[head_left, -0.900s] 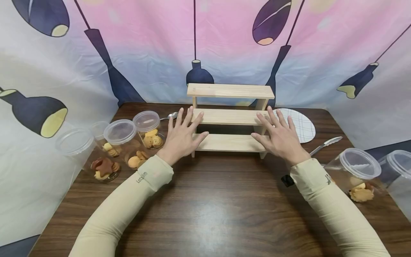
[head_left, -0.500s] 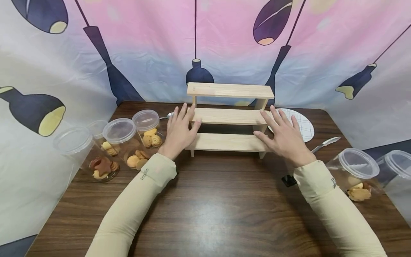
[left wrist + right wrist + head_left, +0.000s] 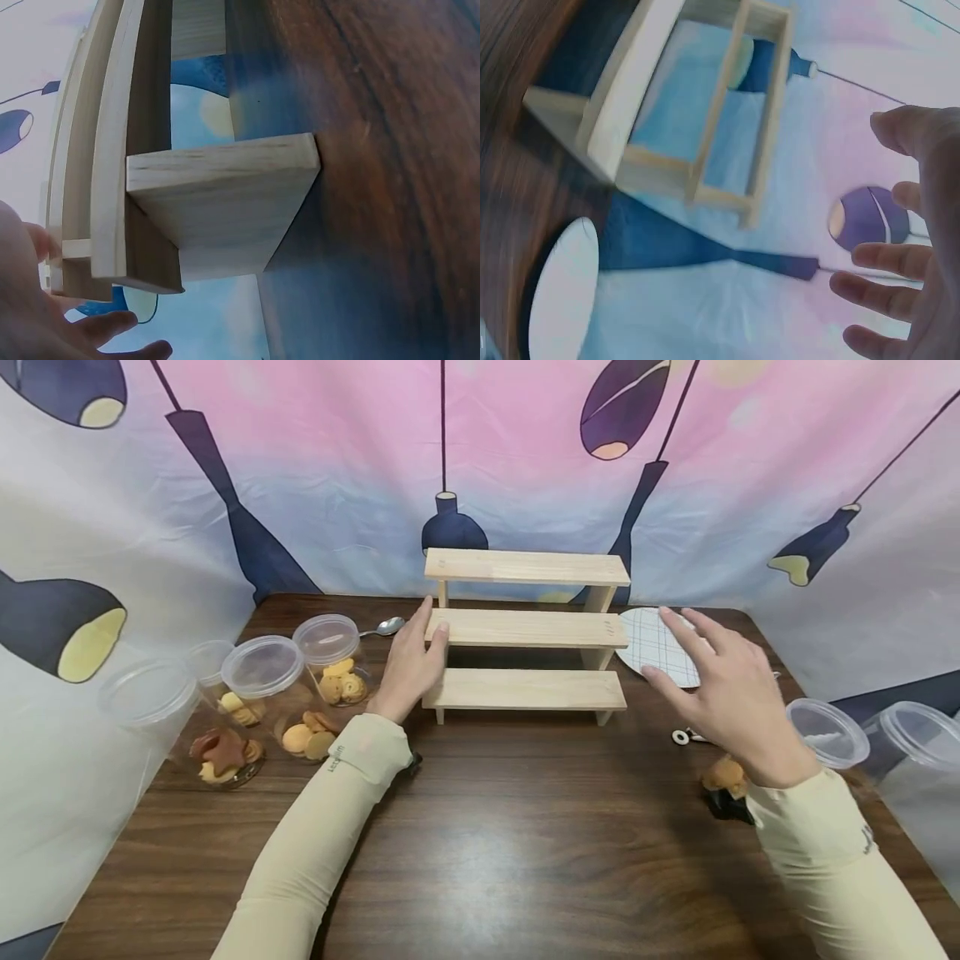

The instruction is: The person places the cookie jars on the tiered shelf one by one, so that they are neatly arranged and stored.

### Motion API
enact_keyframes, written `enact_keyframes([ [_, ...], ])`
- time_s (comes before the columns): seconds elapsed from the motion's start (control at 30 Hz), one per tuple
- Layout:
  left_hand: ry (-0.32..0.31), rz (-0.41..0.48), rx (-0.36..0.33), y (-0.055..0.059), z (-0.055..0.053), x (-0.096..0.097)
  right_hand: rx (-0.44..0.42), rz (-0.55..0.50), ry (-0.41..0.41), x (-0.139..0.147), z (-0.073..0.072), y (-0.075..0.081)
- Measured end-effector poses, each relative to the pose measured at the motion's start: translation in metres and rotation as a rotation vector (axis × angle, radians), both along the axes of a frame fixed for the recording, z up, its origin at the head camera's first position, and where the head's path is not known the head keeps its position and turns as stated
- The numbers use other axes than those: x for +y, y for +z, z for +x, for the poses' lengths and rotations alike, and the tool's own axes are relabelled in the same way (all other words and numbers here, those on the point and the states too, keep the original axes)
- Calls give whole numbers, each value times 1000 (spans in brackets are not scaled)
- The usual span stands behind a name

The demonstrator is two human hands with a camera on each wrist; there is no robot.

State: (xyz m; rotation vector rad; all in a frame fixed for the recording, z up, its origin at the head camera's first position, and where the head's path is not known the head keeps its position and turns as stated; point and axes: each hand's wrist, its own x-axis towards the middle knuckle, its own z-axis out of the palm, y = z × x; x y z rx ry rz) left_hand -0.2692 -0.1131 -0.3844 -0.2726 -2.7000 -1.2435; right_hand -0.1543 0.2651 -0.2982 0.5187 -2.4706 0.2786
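A three-tier wooden display stand (image 3: 525, 689) stands at the back of the table. My left hand (image 3: 408, 670) is at its left end, fingers stretched along the side and thumb at the middle tier's edge. The left wrist view shows that hand's fingers (image 3: 105, 327) loosely extended around the stand's end, not curled round it. My right hand (image 3: 731, 697) hovers apart from the stand, on its right, with spread fingers and nothing in them. Beyond it lies a white checked oval plate (image 3: 656, 647), also visible as a pale disc in the right wrist view.
Several clear lidded jars of cookies stand at the left, one jar (image 3: 262, 664) among them, with a spoon (image 3: 386, 627) behind. More jars (image 3: 922, 739) stand at the right. A small white ring (image 3: 680, 737) and some cookies (image 3: 726, 775) show beside the right hand.
My right hand has left the stand's right end and moved right and toward me. My left hand has shifted slightly left, its fingers now closer together, still at the stand's left end.
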Motion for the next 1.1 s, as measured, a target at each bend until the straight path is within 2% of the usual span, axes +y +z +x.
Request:
enact_keyframes([
  [0.27,18,44,-47,-2,-3,-1,75,19,-68,37,35,11],
  [0.53,16,45,-30,1,-5,0,52,47,-188,69,62,0],
  [0.73,22,40,-40,2,-7,0,78,70,-212,80,72,-11],
  [1.1,20,46,-40,-2,-11,-1,73,88,-263,87,78,-16],
])
